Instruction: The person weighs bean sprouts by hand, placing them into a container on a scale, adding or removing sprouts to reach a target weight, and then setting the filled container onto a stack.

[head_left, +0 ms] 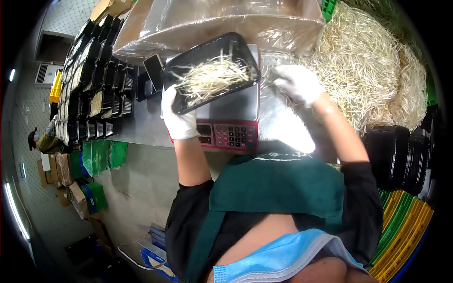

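Observation:
A black plastic tray [233, 45] with a heap of bean sprouts [212, 78] in it is tilted over the scale. My left hand [179, 115], in a white glove, grips the tray's near left edge. Underneath is a scale [226, 111] with a silver plate and a red keypad front. My right hand [299, 85], also gloved in white, hovers at the left edge of a large sprout pile [363, 61]. Its fingers point left toward the tray and look slightly apart, with a few loose strands near the tips.
Stacked filled black trays [96, 85] stand at the left. A phone [153, 70] leans beside the scale. Behind is a plastic-lined box [222, 33]. Nested black trays [396, 158] and yellow and green crates [398, 231] are at the right. A person [46, 140] is far left.

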Motion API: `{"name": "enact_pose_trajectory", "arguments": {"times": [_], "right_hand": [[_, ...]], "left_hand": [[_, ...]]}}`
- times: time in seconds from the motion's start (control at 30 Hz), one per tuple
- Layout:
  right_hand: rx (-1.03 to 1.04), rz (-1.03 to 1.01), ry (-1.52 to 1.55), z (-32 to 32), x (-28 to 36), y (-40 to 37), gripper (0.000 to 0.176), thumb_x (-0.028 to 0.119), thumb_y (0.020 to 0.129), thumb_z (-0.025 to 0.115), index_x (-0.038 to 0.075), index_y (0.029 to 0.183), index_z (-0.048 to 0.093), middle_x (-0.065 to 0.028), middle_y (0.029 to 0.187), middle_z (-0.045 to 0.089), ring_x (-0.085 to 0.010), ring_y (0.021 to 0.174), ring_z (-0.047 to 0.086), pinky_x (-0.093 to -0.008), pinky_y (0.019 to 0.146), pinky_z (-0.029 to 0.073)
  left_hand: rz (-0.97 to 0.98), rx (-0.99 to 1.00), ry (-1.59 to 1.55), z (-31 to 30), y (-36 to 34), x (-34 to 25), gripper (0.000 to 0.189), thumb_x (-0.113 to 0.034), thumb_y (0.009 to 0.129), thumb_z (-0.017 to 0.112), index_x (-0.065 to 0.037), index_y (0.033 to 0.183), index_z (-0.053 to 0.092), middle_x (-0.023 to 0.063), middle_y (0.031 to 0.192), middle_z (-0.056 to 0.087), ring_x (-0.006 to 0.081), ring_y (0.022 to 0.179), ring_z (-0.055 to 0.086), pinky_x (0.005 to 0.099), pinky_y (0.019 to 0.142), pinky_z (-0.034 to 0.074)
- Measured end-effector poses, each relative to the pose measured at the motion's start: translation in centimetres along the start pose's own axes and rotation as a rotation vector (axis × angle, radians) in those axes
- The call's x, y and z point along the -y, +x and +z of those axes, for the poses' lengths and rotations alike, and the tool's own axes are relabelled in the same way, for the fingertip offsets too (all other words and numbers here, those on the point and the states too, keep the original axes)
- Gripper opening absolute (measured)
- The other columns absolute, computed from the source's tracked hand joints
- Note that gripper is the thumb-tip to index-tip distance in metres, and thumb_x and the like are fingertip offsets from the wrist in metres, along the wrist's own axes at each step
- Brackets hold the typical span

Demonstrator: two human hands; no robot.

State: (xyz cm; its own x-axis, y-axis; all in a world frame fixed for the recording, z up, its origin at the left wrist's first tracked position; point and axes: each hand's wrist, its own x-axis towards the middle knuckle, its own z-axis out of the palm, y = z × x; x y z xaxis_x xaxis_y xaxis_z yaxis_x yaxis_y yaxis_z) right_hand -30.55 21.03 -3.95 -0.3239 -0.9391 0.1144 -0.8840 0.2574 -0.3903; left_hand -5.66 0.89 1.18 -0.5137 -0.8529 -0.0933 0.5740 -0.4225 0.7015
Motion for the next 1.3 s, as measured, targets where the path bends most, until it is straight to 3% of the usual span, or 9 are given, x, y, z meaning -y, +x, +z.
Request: {"name": "enact_pose_trajectory", "arguments": {"times": [0.1, 0.17, 0.23, 0.3, 0.6, 0.77, 0.93, 1.17, 1.3], "right_hand": [[0.052, 0.038, -0.106, 6.7, 1.7, 3.1, 0.075, 0.034, 0.070, 0.067, 0.000, 0.131, 0.040, -0.0194, 0.136, 0.036, -0.0340, 0.123, 0.039, -0.0358, 0.103, 0.034], [-0.024, -0.019, -0.385, 8.2, 2.2, 2.7, 0.057, 0.029, 0.073, 0.064, 0.002, 0.121, 0.050, -0.0191, 0.131, 0.042, -0.0340, 0.116, 0.046, -0.0363, 0.096, 0.041], [-0.077, 0.161, -0.077, 6.5, 1.1, 1.8, 0.018, 0.023, 0.076, 0.058, 0.007, 0.083, 0.063, -0.0147, 0.077, 0.063, -0.0322, 0.071, 0.062, -0.0405, 0.064, 0.050], [0.116, 0.159, 0.054, 4.3, -1.8, -0.6, 0.018, 0.025, 0.078, 0.058, 0.009, 0.085, 0.064, -0.0131, 0.062, 0.060, -0.0334, 0.060, 0.059, -0.0413, 0.058, 0.049], [-0.225, 0.383, -0.374, -12.9, -11.1, -5.2, 0.078, 0.052, 0.074, 0.066, 0.003, 0.129, 0.041, -0.0201, 0.134, 0.043, -0.0329, 0.123, 0.043, -0.0395, 0.105, 0.032], [-0.365, 0.380, -0.702, -13.3, -16.2, -2.7, 0.125, 0.039, 0.055, 0.084, 0.010, 0.145, 0.002, -0.0170, 0.148, 0.019, -0.0318, 0.134, 0.027, -0.0393, 0.112, 0.022], [0.015, 0.492, -0.685, -17.2, -17.8, 1.4, 0.109, 0.028, 0.070, 0.074, 0.014, 0.145, -0.004, -0.0182, 0.148, 0.018, -0.0293, 0.133, 0.029, -0.0386, 0.112, 0.022], [-0.289, 0.331, -0.875, -13.2, -24.1, 2.8, 0.104, 0.012, 0.073, 0.066, 0.019, 0.145, -0.008, -0.0184, 0.140, 0.035, -0.0307, 0.124, 0.043, -0.0399, 0.105, 0.033], [-0.132, 0.413, -0.580, -15.3, -22.4, 0.9, 0.089, 0.013, 0.067, 0.070, 0.010, 0.141, 0.021, -0.0167, 0.101, 0.058, -0.0334, 0.093, 0.056, -0.0419, 0.086, 0.044]], "left_hand": [[0.057, -0.039, -0.039, -1.9, 0.5, 0.0, 0.029, -0.021, 0.080, 0.057, 0.000, 0.099, 0.060, 0.0165, 0.103, 0.062, 0.0321, 0.094, 0.060, 0.0487, 0.083, 0.049], [0.007, -0.092, -0.049, -1.9, 0.0, -0.3, 0.031, -0.023, 0.080, 0.057, 0.000, 0.100, 0.060, 0.0161, 0.103, 0.062, 0.0317, 0.094, 0.059, 0.0477, 0.083, 0.049], [0.003, -0.139, -0.036, -2.8, 0.2, -0.6, 0.034, -0.025, 0.079, 0.056, 0.001, 0.101, 0.060, 0.0168, 0.103, 0.062, 0.0309, 0.095, 0.059, 0.0456, 0.085, 0.048], [0.050, -0.124, 0.074, -3.8, 0.3, -0.8, 0.040, -0.026, 0.080, 0.054, 0.003, 0.106, 0.057, 0.0184, 0.107, 0.061, 0.0325, 0.098, 0.058, 0.0460, 0.089, 0.046], [0.060, -0.059, 0.404, -3.2, 1.9, 0.9, 0.027, -0.011, 0.083, 0.056, 0.004, 0.105, 0.058, 0.0127, 0.095, 0.064, 0.0231, 0.081, 0.063, 0.0340, 0.072, 0.053], [0.350, -0.273, 0.751, -1.7, 0.5, -0.5, 0.047, -0.015, 0.087, 0.057, 0.005, 0.128, 0.044, 0.0169, 0.126, 0.050, 0.0197, 0.112, 0.051, 0.0288, 0.095, 0.040], [0.648, -0.350, 0.911, 0.5, -4.8, -1.5, 0.046, -0.014, 0.090, 0.049, 0.008, 0.130, 0.041, 0.0194, 0.131, 0.046, 0.0258, 0.118, 0.048, 0.0352, 0.100, 0.037], [0.659, -0.270, 0.913, 2.6, -6.7, -0.8, 0.034, -0.014, 0.095, 0.045, 0.007, 0.121, 0.050, 0.0179, 0.118, 0.057, 0.0224, 0.104, 0.057, 0.0319, 0.092, 0.044], [0.555, -0.239, 0.916, 0.8, -4.3, -0.8, 0.032, -0.010, 0.095, 0.043, 0.007, 0.122, 0.049, 0.0172, 0.118, 0.056, 0.0215, 0.107, 0.056, 0.0317, 0.095, 0.044]]}}
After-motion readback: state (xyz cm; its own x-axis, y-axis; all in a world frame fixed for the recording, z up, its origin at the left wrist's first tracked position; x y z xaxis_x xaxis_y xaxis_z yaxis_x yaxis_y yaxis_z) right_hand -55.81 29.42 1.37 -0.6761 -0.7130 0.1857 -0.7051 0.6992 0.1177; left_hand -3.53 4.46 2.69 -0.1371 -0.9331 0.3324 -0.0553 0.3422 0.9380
